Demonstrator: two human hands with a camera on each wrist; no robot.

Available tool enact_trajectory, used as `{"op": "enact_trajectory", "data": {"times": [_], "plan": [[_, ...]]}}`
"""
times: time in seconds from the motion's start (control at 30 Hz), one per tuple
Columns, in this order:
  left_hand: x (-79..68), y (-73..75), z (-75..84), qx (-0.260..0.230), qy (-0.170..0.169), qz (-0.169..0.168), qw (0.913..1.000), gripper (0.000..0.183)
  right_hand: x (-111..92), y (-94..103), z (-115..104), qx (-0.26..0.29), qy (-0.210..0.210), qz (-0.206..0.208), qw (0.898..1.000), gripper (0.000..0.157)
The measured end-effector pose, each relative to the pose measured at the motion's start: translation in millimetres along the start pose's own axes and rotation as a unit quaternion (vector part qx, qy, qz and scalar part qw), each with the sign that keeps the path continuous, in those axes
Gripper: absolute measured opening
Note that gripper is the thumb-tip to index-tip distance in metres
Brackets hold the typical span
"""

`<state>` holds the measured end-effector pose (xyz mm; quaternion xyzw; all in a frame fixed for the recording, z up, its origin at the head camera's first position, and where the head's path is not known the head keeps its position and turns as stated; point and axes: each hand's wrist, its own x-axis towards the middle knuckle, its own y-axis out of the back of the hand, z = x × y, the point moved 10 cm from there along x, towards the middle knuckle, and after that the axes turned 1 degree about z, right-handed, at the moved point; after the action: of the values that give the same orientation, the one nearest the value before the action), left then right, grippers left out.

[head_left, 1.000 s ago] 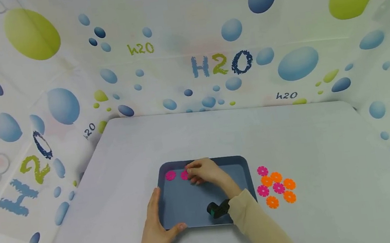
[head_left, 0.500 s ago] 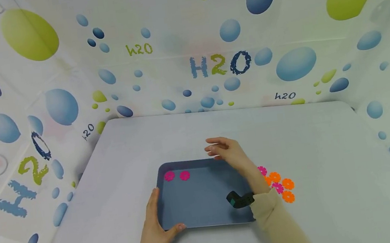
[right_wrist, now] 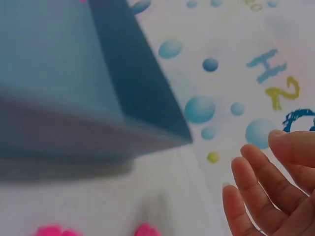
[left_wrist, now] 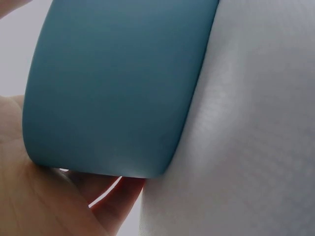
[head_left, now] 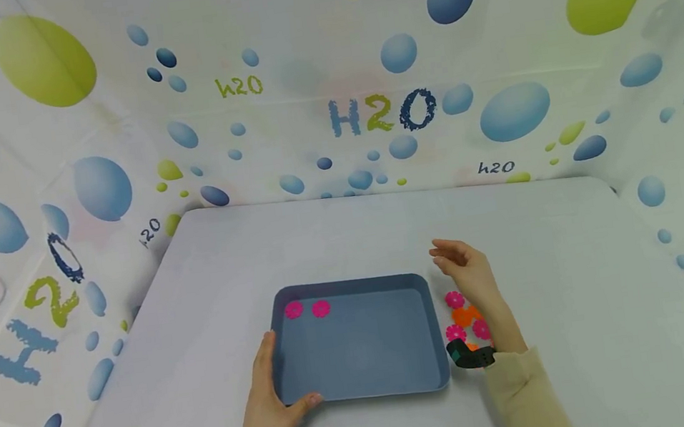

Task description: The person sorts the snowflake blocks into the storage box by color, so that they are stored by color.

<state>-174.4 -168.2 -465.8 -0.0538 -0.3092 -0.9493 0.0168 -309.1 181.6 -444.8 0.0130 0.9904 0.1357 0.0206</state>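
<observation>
A blue-grey rectangular tray [head_left: 367, 354] lies on the white table. My left hand [head_left: 270, 403] holds its near left corner, thumb over the front rim and fingers along the left side; the left wrist view shows the tray's wall [left_wrist: 108, 98] against the palm. Two pink flower-shaped discs, one at the corner [head_left: 293, 310] and a second disc [head_left: 321, 308] beside it, lie at the tray's far left. My right hand [head_left: 469, 272] hovers right of the tray, fingers loosely bent with nothing in them. Beneath that forearm, pink discs [head_left: 454, 300] and orange discs [head_left: 462, 317] lie partly hidden.
White tabletop [head_left: 570, 270] extends around the tray on every side. Behind it and at both sides stands a white backdrop [head_left: 301, 103] printed with blue and green drops and H2O lettering. A black wrist camera [head_left: 471, 355] sits on the right wrist.
My right hand has let go of the second pink disc in the tray, lifted, and moved right to above the loose discs. The left hand has stayed on the tray corner.
</observation>
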Motion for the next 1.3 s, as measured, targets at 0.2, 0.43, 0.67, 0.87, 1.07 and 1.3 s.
{"op": "enact_trajectory", "data": {"times": [0.2,0.43,0.67,0.87,1.07,1.3], "plan": [[-0.6,0.2,0.0,0.004,0.006,-0.003,1.0000,0.122,-12.5,9.7,27.1,-0.085,-0.030,0.014,0.996,0.041],[-0.3,-0.5,0.8,0.004,0.004,-0.004,1.0000,0.122,-23.8,13.1,45.1,-0.138,-0.042,0.022,0.989,0.044],[0.4,-0.9,0.4,0.004,0.004,-0.005,1.0000,0.122,-31.3,13.7,48.3,-0.176,-0.056,0.015,0.983,0.051],[0.6,-1.1,0.3,0.000,0.004,-0.004,1.0000,0.121,-31.9,12.6,45.7,-0.215,-0.050,0.014,0.975,0.048],[0.7,-1.1,0.5,-0.001,0.003,-0.003,1.0000,0.121,-31.1,9.3,37.9,-0.243,-0.040,0.002,0.969,0.042],[1.7,-1.2,1.9,0.003,-0.005,0.002,1.0000,0.122,-30.7,6.5,31.1,-0.294,-0.039,-0.025,0.955,0.030]]}}
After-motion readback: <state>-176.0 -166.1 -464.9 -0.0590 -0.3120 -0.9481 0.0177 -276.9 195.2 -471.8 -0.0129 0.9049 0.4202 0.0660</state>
